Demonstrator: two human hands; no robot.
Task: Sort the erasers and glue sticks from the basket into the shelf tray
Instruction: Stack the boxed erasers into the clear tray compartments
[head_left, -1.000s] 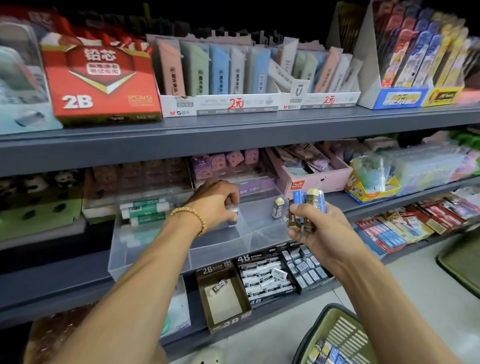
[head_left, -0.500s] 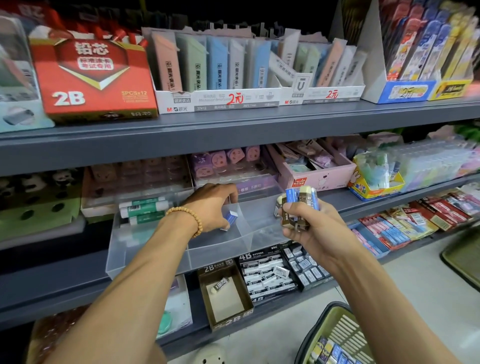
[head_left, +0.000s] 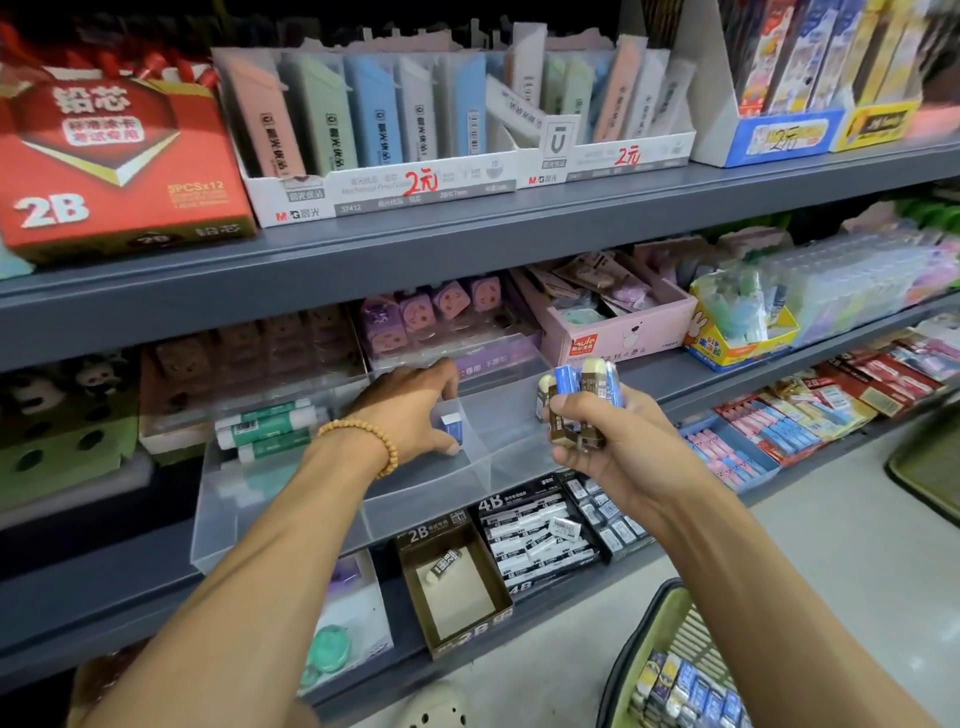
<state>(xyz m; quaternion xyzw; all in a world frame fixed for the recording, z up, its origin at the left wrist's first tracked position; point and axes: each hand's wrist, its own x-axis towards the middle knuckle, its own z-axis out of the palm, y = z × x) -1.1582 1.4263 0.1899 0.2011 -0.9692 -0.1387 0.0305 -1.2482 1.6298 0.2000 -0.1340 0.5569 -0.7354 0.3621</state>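
A clear plastic shelf tray with dividers sits on the middle shelf. Its left compartment holds green-and-white glue sticks. My left hand, a bead bracelet on its wrist, reaches into the middle compartment and pinches a small blue-and-white eraser between thumb and fingers, low near the tray floor. My right hand hovers over the tray's right end and grips a bunch of blue and brown erasers. The green basket at the bottom right holds more erasers.
The grey shelf edge runs just above the tray. Behind the tray stand a purple box and a pink box. On the lower shelf lie an open 2B eraser box and 4B eraser boxes. Packets fill the shelf to the right.
My left hand has shifted slightly right in the middle compartment, and the blue eraser now shows between its thumb and fingers. My right hand keeps its bunch in about the same place.
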